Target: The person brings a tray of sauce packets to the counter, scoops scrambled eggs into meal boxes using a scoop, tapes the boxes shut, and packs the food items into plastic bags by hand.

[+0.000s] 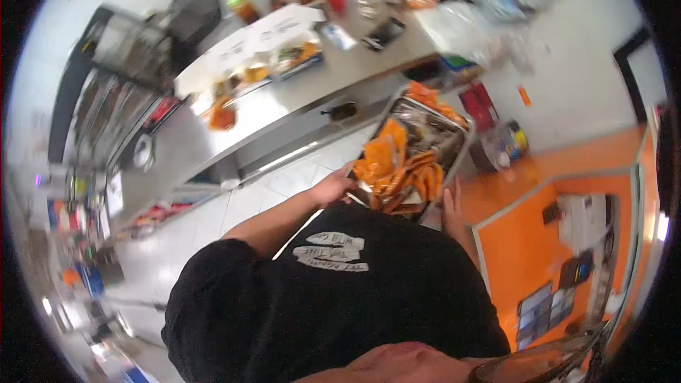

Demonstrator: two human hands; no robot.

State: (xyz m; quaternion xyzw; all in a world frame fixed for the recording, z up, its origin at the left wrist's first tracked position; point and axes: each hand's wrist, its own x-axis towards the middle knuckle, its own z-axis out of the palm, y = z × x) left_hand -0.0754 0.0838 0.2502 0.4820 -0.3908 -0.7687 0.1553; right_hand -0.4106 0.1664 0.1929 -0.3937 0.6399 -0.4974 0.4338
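A metal tray (464, 143) is held in front of my body, filled with orange pieces (386, 156), orange packets and some dark items. My left hand (332, 186) grips its near left edge, fingers curled round the rim and partly hidden. At the tray's near right side, my right hand (452, 207) presses against the edge with its fingers fairly straight. The picture is blurred by motion, so the tray's smaller contents cannot be told apart.
To the left runs a steel counter (262, 110) with white-lidded containers (294, 57), bottles, bags and a phone-like dark object (384, 34). A red box (479, 106) stands beyond the tray. An orange partition (518, 241) is on the right, tiled floor (284, 177) below.
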